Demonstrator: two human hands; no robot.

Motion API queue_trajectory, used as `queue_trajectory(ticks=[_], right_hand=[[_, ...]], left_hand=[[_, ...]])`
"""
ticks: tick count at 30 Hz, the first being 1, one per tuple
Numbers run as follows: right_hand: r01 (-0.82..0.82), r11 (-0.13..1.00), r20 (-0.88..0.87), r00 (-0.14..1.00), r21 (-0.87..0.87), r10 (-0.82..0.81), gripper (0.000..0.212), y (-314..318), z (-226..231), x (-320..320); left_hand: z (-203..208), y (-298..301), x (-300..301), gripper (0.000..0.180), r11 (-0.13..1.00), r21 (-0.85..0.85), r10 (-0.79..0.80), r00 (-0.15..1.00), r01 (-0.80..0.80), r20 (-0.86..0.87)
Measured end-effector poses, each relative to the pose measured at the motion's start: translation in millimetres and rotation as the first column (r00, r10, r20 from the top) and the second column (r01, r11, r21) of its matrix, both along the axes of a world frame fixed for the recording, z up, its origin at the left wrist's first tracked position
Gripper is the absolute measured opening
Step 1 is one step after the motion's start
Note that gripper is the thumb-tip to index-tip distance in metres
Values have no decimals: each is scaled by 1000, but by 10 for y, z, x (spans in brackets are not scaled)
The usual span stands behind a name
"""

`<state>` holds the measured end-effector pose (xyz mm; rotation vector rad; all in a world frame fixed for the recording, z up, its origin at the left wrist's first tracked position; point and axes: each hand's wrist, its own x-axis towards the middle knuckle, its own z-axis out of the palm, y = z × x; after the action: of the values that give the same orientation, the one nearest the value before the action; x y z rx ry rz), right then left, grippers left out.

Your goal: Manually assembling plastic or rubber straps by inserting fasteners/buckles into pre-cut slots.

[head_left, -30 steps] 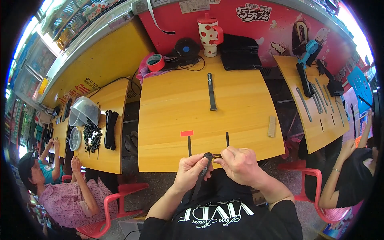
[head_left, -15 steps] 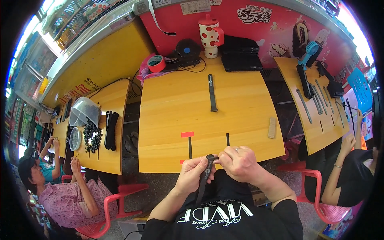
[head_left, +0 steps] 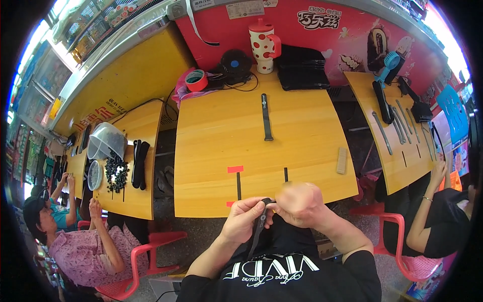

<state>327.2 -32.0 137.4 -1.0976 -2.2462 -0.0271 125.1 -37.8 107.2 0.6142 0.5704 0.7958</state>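
Note:
Both my hands meet at the near edge of a yellow wooden table. My left hand grips a black strap that hangs down toward my lap. My right hand pinches the strap's top end, fingers closed on it. A second black strap lies flat near the table's far middle. Black line marks and red tape tabs sit on the tabletop just beyond my hands.
A spotted white-and-red tumbler, a small black fan, a red tape roll and a black stack line the far edge. A small wooden block lies right. Other people sit at the left table and right table.
My hands stay at the table edge; the right hand has shifted slightly on the strap's top end. Nothing else has moved.

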Motion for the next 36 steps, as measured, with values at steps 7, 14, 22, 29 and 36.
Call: queue_trajectory(ticks=[7, 14, 22, 29, 36], right_hand=[[-76, 997, -67, 995, 23, 77, 28, 32, -28, -4], [-141, 935, 181, 980, 325, 84, 32, -103, 11, -92], [-3, 996, -51, 999, 94, 8, 38, 13, 4, -58], [-37, 994, -75, 997, -98, 29, 41, 62, 44, -14], [-66, 986, -64, 996, -152, 57, 31, 93, 10, -60]], left_hand=[[30, 57, 6, 29, 993, -102, -55, 998, 58, 31], [8, 69, 40, 30, 994, -88, 65, 997, -62, 32], [88, 208, 76, 29, 980, -147, 139, 989, -131, 44], [60, 159, 111, 28, 983, -132, 140, 988, -130, 67], [-6, 129, 75, 27, 986, -144, 103, 990, -89, 94]])
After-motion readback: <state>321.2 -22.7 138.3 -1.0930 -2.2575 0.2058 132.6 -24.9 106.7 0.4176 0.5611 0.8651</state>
